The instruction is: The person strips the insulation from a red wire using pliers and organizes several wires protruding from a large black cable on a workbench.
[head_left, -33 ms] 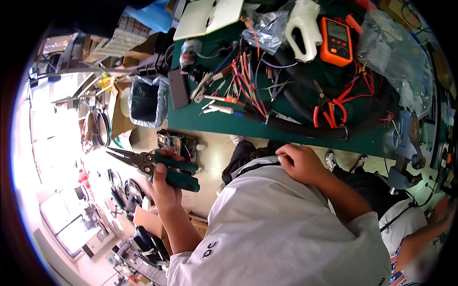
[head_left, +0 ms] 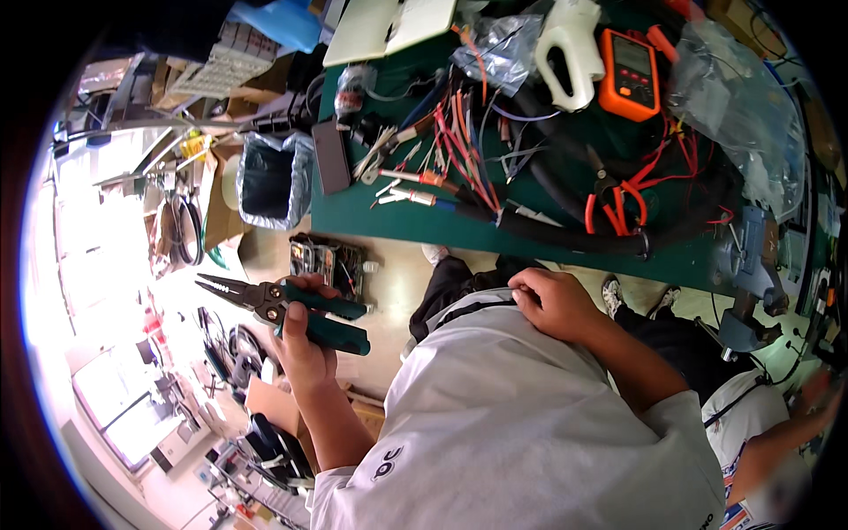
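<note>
In my left hand is a pair of wire stripper pliers with dark jaws and green handles. The jaws point left, and my fingers and thumb wrap around the handles, away from the bench. My right hand rests at the front of my white shirt, near its hem. Its fingers are curled in, and whatever they may pinch is hidden. Beyond my hands, on the green bench, lies a thick black cable with its stripped, multicoloured wires fanned out.
Orange-handled pliers, an orange multimeter, a white handheld tool and a phone lie on the bench. A lined bin stands left of it, above an open toolbox. A vise and another person's arm are at right.
The view has shifted slightly, so the bench things sit a little further right. Both hands keep their place and hold.
</note>
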### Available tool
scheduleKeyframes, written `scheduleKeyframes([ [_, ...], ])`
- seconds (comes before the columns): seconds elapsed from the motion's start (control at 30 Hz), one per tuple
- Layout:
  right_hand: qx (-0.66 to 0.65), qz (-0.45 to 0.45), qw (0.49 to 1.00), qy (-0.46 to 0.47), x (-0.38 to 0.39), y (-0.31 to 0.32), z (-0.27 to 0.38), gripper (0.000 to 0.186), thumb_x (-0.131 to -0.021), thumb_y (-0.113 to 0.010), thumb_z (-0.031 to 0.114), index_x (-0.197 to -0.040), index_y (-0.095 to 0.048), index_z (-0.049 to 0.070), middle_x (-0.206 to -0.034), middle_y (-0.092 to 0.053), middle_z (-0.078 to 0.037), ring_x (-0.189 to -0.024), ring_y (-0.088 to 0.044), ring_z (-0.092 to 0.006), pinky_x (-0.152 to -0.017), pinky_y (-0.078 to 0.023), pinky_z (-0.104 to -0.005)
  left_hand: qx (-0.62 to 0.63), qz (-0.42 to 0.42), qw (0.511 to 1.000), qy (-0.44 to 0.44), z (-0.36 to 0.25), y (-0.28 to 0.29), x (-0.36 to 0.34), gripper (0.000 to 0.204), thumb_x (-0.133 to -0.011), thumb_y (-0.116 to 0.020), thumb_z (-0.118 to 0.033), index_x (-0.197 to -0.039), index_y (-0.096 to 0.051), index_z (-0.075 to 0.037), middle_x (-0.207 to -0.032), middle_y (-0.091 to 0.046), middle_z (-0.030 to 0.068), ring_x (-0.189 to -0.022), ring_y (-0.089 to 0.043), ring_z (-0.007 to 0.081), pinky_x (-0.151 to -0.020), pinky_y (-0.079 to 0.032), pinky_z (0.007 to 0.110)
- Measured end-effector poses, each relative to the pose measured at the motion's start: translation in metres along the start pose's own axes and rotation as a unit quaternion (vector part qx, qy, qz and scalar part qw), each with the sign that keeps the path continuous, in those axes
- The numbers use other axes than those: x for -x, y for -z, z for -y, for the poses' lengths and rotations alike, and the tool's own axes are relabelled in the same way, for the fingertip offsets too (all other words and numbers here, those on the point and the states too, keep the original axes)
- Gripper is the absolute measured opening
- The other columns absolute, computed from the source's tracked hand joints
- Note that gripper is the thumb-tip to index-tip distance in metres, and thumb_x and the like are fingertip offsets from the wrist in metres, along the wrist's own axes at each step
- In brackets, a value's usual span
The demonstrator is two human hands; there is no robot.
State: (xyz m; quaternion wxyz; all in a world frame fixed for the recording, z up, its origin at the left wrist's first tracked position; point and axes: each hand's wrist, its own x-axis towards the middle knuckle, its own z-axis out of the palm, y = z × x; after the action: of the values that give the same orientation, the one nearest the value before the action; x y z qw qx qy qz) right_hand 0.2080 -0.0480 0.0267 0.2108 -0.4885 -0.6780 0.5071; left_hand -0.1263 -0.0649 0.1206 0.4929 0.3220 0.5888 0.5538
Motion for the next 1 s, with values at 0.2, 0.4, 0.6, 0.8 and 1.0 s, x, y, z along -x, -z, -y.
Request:
scheduleKeyframes([
  [0.2,-0.028,-0.016,0.993,-0.113,-0.02,-0.062,-0.013,0.013,-0.087,-0.061,0.014,-0.094,-0.064,0.003,-0.08,-0.068,-0.015,-0.073,-0.067,-0.0328,-0.066,-0.052,-0.0414,0.044,-0.009,0.998,0.035,0.02,0.064,0.003,0.043,-0.094,-0.057,-0.031,-0.124,-0.051,0.0,-0.116,-0.058,0.0138,-0.105,-0.058,0.0276,-0.099,-0.042,0.043],
  [0.4,0.079,0.036,0.977,-0.194,-0.032,-0.147,-0.033,0.013,-0.086,-0.061,0.015,-0.091,-0.064,0.004,-0.08,-0.069,-0.015,-0.074,-0.067,-0.0341,-0.067,-0.053,-0.043,0.058,-0.085,0.992,0.078,0.046,0.148,0.0,0.045,-0.088,-0.058,-0.019,-0.126,-0.05,0.004,-0.115,-0.062,0.0161,-0.107,-0.06,0.0299,-0.1,-0.043,0.044],
  [0.6,0.156,0.131,0.952,-0.228,-0.07,-0.232,-0.051,0.015,-0.085,-0.061,0.016,-0.09,-0.066,0.003,-0.084,-0.07,-0.017,-0.082,-0.067,-0.0358,-0.073,-0.053,-0.044,0.073,-0.197,0.957,0.2,0.126,0.246,0.019,0.049,-0.082,-0.057,-0.012,-0.128,-0.05,0.004,-0.114,-0.063,0.0154,-0.108,-0.06,0.0281,-0.098,-0.044,0.041],
  [0.8,0.233,0.241,0.914,-0.227,-0.132,-0.319,-0.123,0.016,-0.082,-0.062,0.019,-0.083,-0.069,0.005,-0.086,-0.07,-0.017,-0.085,-0.067,-0.0358,-0.078,-0.053,-0.044,-0.111,-0.362,0.855,0.354,0.287,0.314,0.073,0.044,-0.081,-0.064,-0.015,-0.119,-0.048,0.003,-0.103,-0.06,0.0113,-0.088,-0.055,0.0178,-0.081,-0.047,0.034],
  [1.0,0.231,0.236,0.851,-0.408,-0.202,-0.455,-0.306,0.021,-0.083,-0.063,0.023,-0.089,-0.069,0.003,-0.082,-0.068,-0.015,-0.076,-0.064,-0.0278,-0.069,-0.051,-0.0386,-0.452,-0.424,0.665,0.418,0.485,0.302,0.151,0.059,-0.074,-0.07,-0.015,-0.123,-0.048,0.008,-0.106,-0.058,0.0251,-0.099,-0.055,0.0427,-0.09,-0.042,0.048],
])
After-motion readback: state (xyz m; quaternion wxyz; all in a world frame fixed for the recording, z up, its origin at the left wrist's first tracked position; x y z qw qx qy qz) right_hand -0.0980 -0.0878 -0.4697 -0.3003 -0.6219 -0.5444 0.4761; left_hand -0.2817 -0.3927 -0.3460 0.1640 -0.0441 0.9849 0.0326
